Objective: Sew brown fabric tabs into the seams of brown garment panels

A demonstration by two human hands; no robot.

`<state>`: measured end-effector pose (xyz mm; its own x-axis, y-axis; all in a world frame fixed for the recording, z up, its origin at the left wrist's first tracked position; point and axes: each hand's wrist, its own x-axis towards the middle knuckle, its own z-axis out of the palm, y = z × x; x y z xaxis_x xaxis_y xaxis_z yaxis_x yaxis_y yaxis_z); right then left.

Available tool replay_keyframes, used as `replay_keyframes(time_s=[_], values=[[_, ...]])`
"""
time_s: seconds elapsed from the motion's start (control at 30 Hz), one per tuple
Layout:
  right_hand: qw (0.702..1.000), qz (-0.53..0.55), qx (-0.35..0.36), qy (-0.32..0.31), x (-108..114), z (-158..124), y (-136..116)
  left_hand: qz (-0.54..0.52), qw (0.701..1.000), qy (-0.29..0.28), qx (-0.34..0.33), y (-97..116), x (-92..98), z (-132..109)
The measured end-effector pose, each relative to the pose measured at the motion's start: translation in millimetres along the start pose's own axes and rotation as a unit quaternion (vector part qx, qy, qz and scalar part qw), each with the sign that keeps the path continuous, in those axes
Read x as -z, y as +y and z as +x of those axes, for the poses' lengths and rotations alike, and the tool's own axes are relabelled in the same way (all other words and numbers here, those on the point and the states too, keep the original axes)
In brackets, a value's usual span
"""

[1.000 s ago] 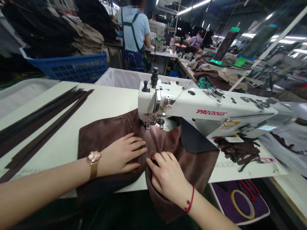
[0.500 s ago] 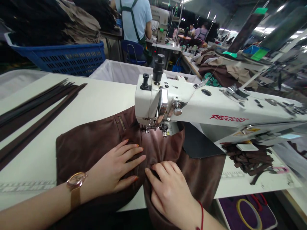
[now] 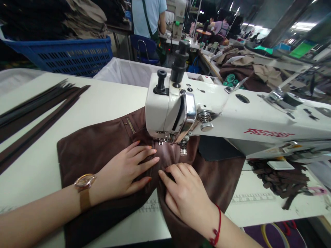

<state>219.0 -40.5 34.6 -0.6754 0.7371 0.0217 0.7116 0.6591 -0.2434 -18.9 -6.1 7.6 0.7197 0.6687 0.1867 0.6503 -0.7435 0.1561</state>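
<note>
Brown leather-look garment piece (image 3: 95, 144) lies on the pale surface (image 3: 116, 96), running beneath the presser foot (image 3: 160, 142) of the white sewing machine (image 3: 227, 113); the person's left hand (image 3: 128, 168) rests on top of it, fingers apart and laid flat, tips near the foot, a short zipper (image 3: 130, 125) just beyond them; the right hand (image 3: 184, 193) sits beside it, fingers bent and close together against the piece; whether they pinch the material, one cannot tell.
</note>
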Motion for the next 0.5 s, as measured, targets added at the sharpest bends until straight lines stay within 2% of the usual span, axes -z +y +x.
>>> replay_keyframes(time_s=[0.23, 0.5], values=[[1.0, -0.01, 0.013, 0.023, 0.7, 16.8, 14.2, -0.026, 1.0, 0.004, -0.006, -18.2, -1.7, 15.4], [0.999, -0.033, 0.026, 0.035, 0.9, 33.4, 30.7, -0.011, 0.999, 0.041, -0.034, -35.1, -3.7, 29.1]])
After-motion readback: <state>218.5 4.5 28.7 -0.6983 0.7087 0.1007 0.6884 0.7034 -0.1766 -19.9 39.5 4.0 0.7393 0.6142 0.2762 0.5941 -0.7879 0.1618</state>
